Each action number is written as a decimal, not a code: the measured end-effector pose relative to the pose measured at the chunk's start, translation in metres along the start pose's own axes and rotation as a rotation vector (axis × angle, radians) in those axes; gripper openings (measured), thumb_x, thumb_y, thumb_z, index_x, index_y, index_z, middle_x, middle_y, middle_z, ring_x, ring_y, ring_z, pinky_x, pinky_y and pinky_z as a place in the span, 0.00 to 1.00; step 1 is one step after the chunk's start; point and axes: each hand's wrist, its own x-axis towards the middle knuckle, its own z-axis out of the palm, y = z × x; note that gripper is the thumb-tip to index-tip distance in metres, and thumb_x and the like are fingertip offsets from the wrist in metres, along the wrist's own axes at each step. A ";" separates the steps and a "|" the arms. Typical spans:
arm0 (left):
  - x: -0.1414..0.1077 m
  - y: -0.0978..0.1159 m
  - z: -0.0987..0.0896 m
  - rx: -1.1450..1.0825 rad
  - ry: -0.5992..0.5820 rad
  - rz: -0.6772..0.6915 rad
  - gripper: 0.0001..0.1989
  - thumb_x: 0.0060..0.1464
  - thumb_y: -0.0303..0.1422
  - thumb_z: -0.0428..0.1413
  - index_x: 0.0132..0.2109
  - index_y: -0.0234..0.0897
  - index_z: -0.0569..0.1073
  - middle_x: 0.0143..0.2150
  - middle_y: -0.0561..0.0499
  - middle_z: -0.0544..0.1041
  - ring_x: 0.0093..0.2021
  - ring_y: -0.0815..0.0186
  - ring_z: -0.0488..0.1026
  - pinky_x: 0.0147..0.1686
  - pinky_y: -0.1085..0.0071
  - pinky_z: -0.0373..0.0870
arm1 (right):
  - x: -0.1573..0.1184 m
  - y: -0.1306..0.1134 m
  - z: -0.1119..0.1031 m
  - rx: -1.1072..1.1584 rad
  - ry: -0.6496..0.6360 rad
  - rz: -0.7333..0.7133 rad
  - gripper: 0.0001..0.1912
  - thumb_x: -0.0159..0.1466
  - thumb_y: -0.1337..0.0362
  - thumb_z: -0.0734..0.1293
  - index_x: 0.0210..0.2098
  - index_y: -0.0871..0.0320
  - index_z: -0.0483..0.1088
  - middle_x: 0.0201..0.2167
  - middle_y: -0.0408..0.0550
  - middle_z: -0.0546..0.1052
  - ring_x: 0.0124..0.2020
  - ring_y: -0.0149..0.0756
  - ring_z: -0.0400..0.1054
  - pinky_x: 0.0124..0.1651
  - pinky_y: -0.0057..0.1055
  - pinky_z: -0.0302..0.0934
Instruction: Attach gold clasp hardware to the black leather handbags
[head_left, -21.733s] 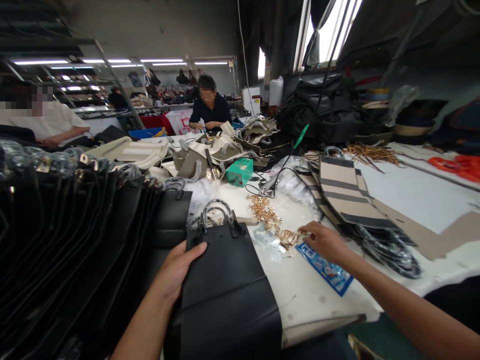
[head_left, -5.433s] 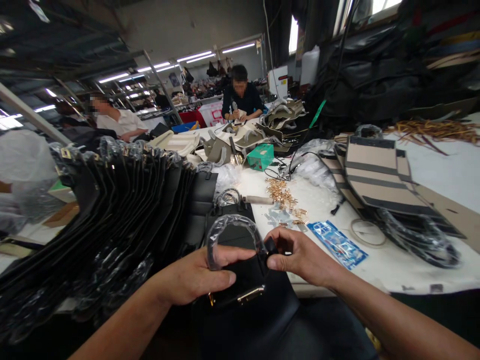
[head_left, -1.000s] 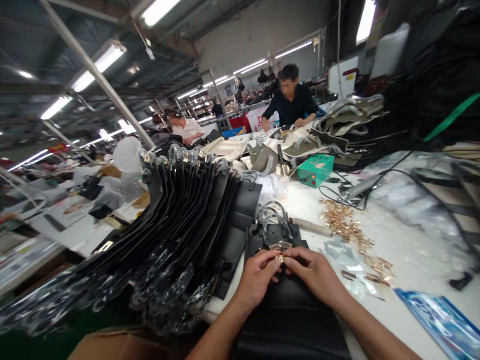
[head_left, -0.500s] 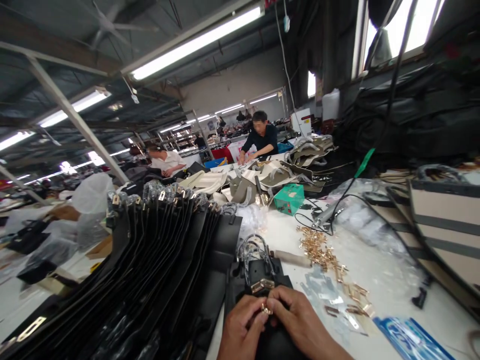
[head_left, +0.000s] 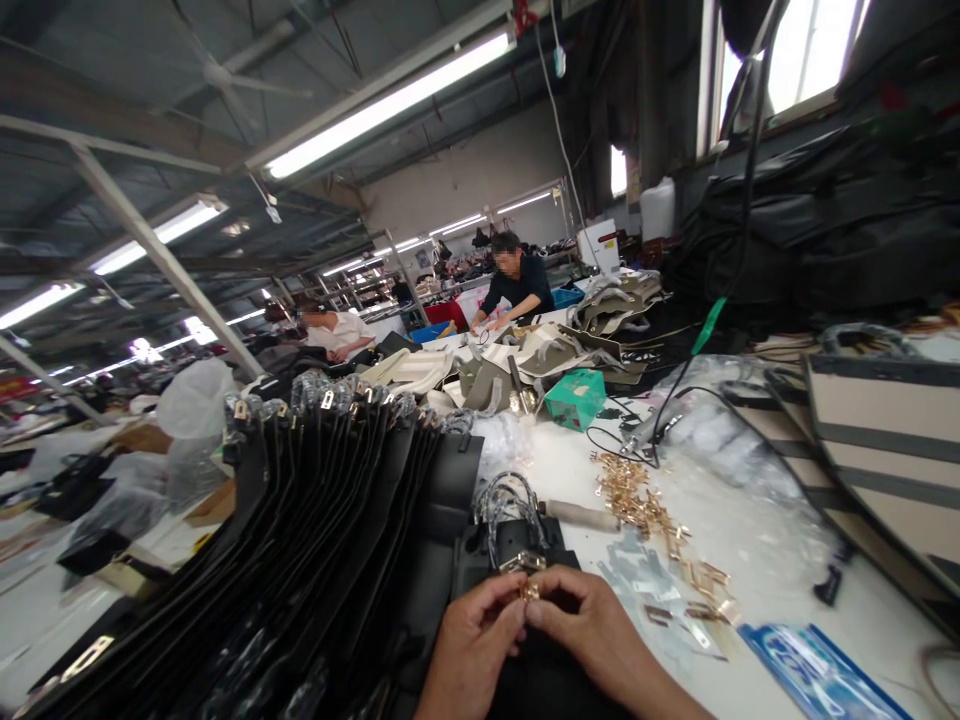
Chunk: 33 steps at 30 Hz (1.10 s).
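A small gold-coloured metal fitting [head_left: 530,591] is pinched between the fingertips of my left hand [head_left: 478,640] and my right hand [head_left: 592,628]. Both hands are closed and meet just above a black bag piece [head_left: 551,545] with plastic-wrapped handles [head_left: 504,505]. Right beyond my fingertips, a larger gold metal piece [head_left: 523,562] sits on the black bag piece. My palms and the lower part of the bag piece are partly hidden by my own hands.
Many stacked black bag panels [head_left: 337,500] stand on the left. To the right lie gold fittings [head_left: 634,495], thin metal plates [head_left: 645,580], a blue packet [head_left: 821,665] and a wooden-looking handle [head_left: 581,515]. A green box [head_left: 575,399] stands behind. Co-workers [head_left: 517,285] work farther back.
My hands have turned slightly and lifted a little, with the gold fitting still between the fingertips. The whole view has shifted slightly.
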 end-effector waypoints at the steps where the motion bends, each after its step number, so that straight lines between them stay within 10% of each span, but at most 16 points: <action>1: 0.000 0.000 0.000 0.019 0.006 0.003 0.21 0.53 0.44 0.61 0.49 0.36 0.78 0.37 0.45 0.80 0.32 0.65 0.73 0.31 0.71 0.70 | 0.000 0.001 0.000 0.012 0.005 0.003 0.10 0.61 0.57 0.70 0.30 0.58 0.76 0.29 0.45 0.79 0.34 0.39 0.72 0.41 0.31 0.64; 10: 0.000 -0.001 -0.002 0.171 0.000 0.080 0.18 0.56 0.42 0.57 0.51 0.40 0.78 0.43 0.44 0.78 0.37 0.60 0.75 0.33 0.68 0.73 | 0.000 0.009 -0.003 -0.063 0.086 0.058 0.12 0.60 0.56 0.70 0.30 0.59 0.75 0.23 0.42 0.75 0.28 0.35 0.68 0.36 0.29 0.61; 17: 0.012 -0.014 -0.031 0.729 0.317 0.229 0.29 0.45 0.33 0.61 0.57 0.39 0.72 0.56 0.43 0.73 0.59 0.50 0.66 0.60 0.53 0.60 | -0.001 0.005 -0.007 -0.279 0.224 0.009 0.09 0.61 0.58 0.68 0.31 0.57 0.73 0.34 0.45 0.79 0.37 0.41 0.72 0.41 0.32 0.64; 24: 0.036 -0.023 -0.037 0.259 0.270 -0.042 0.44 0.41 0.38 0.67 0.63 0.30 0.62 0.57 0.34 0.72 0.53 0.51 0.72 0.52 0.59 0.68 | -0.006 0.011 -0.001 -0.380 0.158 -0.124 0.03 0.59 0.62 0.70 0.31 0.54 0.74 0.53 0.50 0.75 0.59 0.45 0.64 0.62 0.42 0.54; 33: 0.050 0.004 -0.021 0.002 0.262 -0.239 0.29 0.32 0.39 0.72 0.43 0.34 0.75 0.35 0.46 0.81 0.36 0.56 0.77 0.38 0.64 0.72 | -0.006 0.010 -0.006 -0.374 0.181 -0.151 0.03 0.61 0.62 0.68 0.32 0.55 0.72 0.57 0.51 0.71 0.57 0.43 0.65 0.61 0.40 0.55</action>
